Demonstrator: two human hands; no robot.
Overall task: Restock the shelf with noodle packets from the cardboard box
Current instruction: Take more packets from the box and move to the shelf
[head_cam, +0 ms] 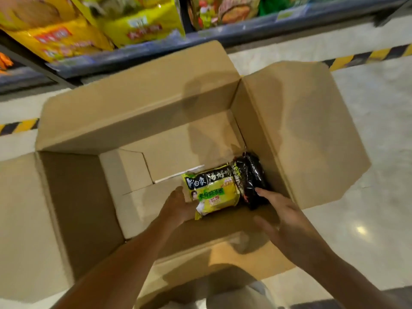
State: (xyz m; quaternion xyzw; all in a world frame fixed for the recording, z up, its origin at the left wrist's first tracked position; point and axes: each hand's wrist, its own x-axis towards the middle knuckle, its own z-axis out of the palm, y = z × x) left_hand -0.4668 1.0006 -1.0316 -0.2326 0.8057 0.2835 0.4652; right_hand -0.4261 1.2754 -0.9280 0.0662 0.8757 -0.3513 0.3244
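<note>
1. Left hand (178, 207) reaches down into the cardboard box (138, 103) and meets the near-left corner of the yellow noodle packet (213, 191); the fingers look tucked under or around that corner, but whether they have truly closed on it I cannot tell, since the packet hides the fingertips.
2. Right hand (283, 216) hovers with fingers spread and relaxed, holding nothing; one fingertip lies at the near edge of the dark packet (250, 177), and I cannot tell whether it touches.
3. Both packets lie in the far-right corner of the box floor, the dark one tilted against the right wall and just beside the yellow one, apparently overlapping its right edge.
4. To do this step well, I judge the left hand should slide further under the yellow packet and pinch it across its width rather than by the corner seal, which could crumple or slip.
5. Right hand would best take the dark packet by its long edge, easing it away from the wall first so the wrapper does not catch on the cardboard.
6. Lifting both straight up past the flaps should avoid snagging.
7. Hard to make out: the shelf (245, 32) and its stocked yellow bags (138, 23) are blurred, the dark packet's print is unreadable, and any free gap on the shelf is not visible.
</note>
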